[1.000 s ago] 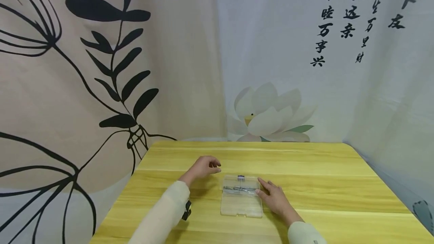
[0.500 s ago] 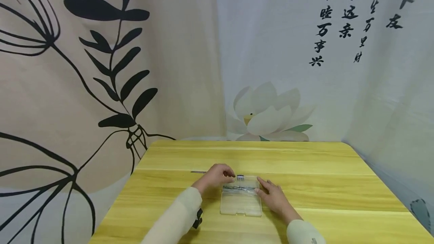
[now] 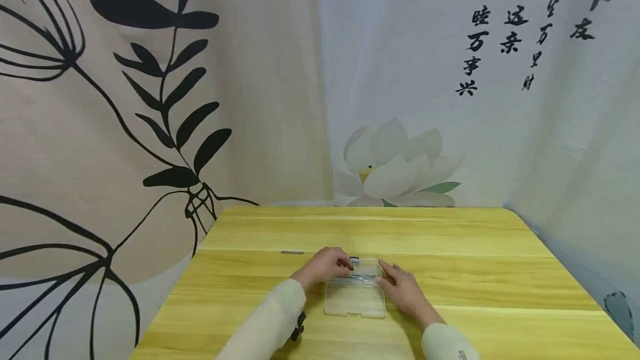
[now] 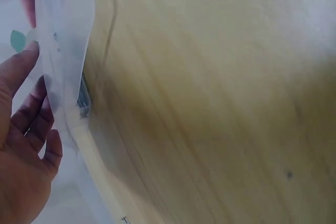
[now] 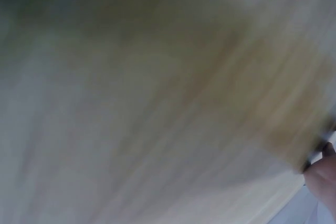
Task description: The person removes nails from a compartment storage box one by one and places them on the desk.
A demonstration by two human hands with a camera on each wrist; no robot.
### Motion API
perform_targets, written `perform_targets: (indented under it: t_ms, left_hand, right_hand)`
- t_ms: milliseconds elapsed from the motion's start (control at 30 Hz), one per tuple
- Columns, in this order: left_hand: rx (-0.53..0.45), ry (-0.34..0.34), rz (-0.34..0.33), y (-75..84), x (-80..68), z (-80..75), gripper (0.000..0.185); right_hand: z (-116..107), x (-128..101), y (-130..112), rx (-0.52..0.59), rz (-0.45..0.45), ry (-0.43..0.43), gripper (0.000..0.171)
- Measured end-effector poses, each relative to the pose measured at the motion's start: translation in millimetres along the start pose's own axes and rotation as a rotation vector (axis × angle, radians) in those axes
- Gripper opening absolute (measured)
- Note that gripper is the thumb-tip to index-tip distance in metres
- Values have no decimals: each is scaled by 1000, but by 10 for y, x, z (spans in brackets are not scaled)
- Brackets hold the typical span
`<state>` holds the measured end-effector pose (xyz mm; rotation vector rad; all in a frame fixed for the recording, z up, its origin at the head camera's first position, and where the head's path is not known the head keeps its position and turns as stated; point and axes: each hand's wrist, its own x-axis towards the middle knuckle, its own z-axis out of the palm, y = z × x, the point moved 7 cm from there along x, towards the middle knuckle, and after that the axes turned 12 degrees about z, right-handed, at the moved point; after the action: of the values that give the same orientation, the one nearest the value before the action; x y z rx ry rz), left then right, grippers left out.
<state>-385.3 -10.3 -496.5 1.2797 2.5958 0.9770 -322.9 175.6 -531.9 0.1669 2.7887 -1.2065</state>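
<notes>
An opened clear plastic box (image 3: 354, 300) lies on the table, with several thin metal pieces (image 3: 367, 279) like nails or screws along its middle. My left hand (image 3: 324, 266) is over the box's far left part, its fingertips bent down toward the metal pieces. In the left wrist view the thumb and fingers of the left hand (image 4: 26, 129) are apart beside the box wall, and nothing shows between them. My right hand (image 3: 406, 293) touches the box's right edge with extended index finger and thumb. Slim metal pieces (image 3: 292, 252) lie on the table to the left.
The wood-grain table (image 3: 475, 271) extends around the box on all sides. Behind it hangs a printed curtain (image 3: 270, 99) with leaves, a lotus and writing. The right wrist view is mostly blurred tabletop.
My left hand has moved right and nearer, from the left of the box to over it, uncovering the slim metal pieces on the table. The right hand has stayed at the box edge.
</notes>
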Motion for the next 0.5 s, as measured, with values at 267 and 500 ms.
perform_targets:
  t_ms: [267,500]
  left_hand:
    - [75,-39,-7,-27,46,75,5]
    - [104,-85,-30,-53,84,91,11]
  right_hand:
    - [9,1,6,1,-3,-1,53]
    - [-3,5,5,-12,8,-2,54]
